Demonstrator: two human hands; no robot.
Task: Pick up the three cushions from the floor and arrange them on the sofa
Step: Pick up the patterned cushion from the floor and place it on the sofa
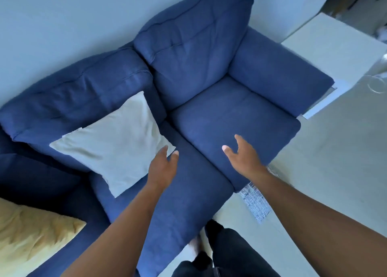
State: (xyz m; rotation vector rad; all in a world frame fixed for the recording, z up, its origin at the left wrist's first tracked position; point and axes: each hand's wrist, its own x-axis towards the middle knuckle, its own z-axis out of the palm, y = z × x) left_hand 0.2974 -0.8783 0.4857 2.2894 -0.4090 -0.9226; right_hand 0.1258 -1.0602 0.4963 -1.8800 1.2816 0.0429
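Sofa: a blue two-seat sofa (219, 117) is seen from above, standing against a pale wall, with two seat pads and two back pads.
White cushion: one white cushion (113, 145) is propped on the left seat pad, leaned against the left back pad; it is square, so no long axis is shown, and it is turned like a diamond, with one corner up toward the back pad and one corner down toward the seat's front edge.
Yellow cushion: one yellow cushion (27, 237) is seen at the sofa's left end, cut off by the frame's lower left corner; its visible corner is pointed right.
Cushion count: two are visible.
Left hand: the left hand (163, 166) is held open, fingers loosely curled, at the white cushion's right corner; whether it is touched cannot be told.
Right hand: the right hand (240, 153) is held open and empty above the right seat pad's front edge.
Floor: a patterned cloth (255, 201) is seen at the sofa's front edge.
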